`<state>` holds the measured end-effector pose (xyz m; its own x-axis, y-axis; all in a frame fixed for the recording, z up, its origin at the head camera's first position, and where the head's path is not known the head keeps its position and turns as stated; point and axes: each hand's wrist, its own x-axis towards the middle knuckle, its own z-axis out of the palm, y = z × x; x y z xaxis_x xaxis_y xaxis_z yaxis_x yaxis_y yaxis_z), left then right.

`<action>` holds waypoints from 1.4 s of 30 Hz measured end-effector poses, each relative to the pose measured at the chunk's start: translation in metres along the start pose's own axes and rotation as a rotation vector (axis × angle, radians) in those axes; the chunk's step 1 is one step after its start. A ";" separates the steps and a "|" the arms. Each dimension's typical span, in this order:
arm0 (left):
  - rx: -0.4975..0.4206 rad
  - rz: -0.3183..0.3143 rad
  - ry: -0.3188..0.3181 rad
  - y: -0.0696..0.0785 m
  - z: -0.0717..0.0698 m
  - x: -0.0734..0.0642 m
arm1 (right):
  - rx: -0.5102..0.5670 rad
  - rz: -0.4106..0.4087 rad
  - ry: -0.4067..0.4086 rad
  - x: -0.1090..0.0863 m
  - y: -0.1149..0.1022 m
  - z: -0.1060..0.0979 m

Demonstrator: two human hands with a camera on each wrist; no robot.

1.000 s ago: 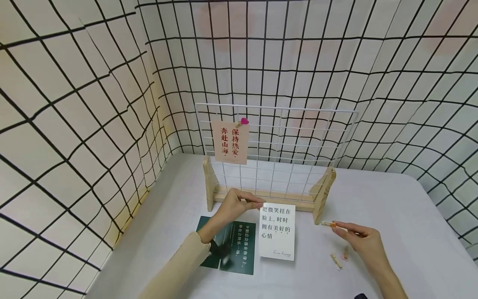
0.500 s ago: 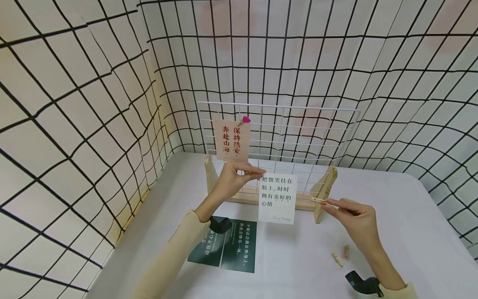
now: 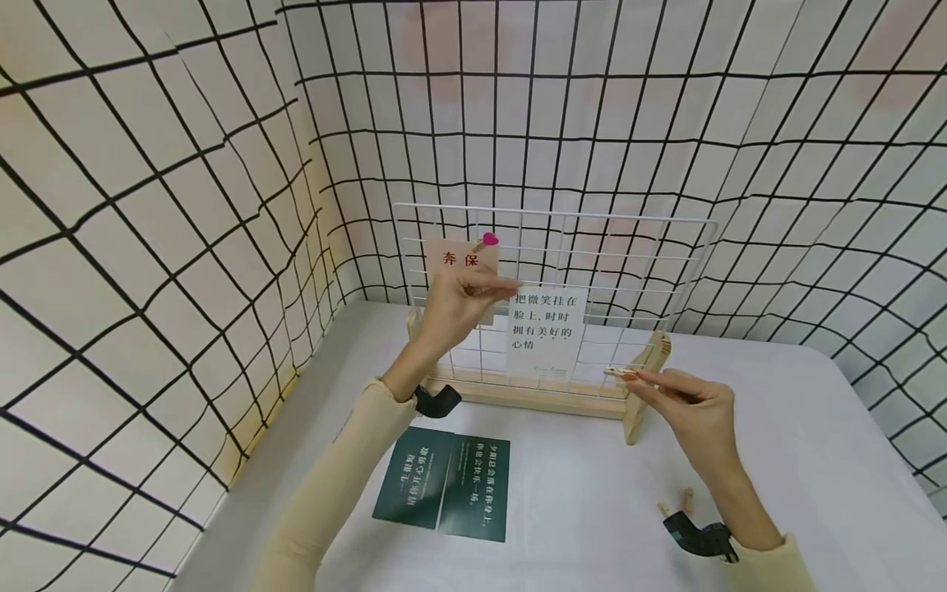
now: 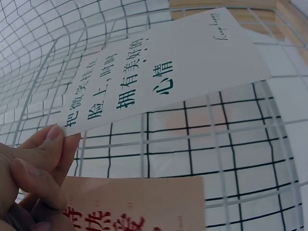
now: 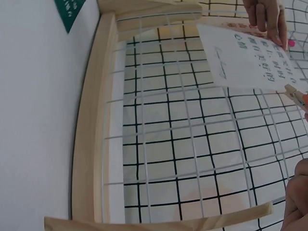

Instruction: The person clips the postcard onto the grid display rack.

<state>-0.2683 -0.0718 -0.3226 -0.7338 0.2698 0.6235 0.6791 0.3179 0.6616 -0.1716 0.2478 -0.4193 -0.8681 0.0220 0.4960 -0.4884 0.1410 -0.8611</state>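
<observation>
My left hand [image 3: 462,300] pinches a white card [image 3: 546,333] with dark printed characters by its upper left corner, holding it up in front of the white wire grid rack [image 3: 614,288]. To the right, my right hand [image 3: 691,403] pinches a small wooden clothespin [image 3: 617,373] between thumb and fingertips, its tip pointing left toward the card. Orange shows on the clothespin in the right wrist view. A pink card [image 3: 447,255] with red characters hangs on the rack's left side under a clothespin with a magenta heart [image 3: 490,238]; my left hand covers its lower part.
Two dark green cards [image 3: 473,489] lie on the white table in front of the rack. Small clothespins [image 3: 688,499] lie at the right, partly behind the right wrist camera. The rack stands on a wooden base [image 3: 533,396]. Black-gridded white cloth surrounds the table.
My left hand has lifted the white card from low over the table up against the rack. My right hand has moved up and left with the clothespin.
</observation>
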 end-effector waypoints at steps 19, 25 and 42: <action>0.190 0.045 0.088 0.035 0.006 0.031 | 0.104 -0.023 0.037 0.021 -0.012 0.013; 0.274 0.076 0.089 0.044 0.017 0.037 | 0.094 -0.026 0.088 0.029 -0.019 0.008; 0.476 0.056 0.114 0.064 0.054 0.050 | -0.123 -0.051 0.320 0.067 -0.045 -0.026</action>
<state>-0.2623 0.0115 -0.2717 -0.6712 0.2055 0.7122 0.6136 0.6931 0.3782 -0.2054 0.2687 -0.3441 -0.7616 0.3185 0.5644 -0.4990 0.2676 -0.8243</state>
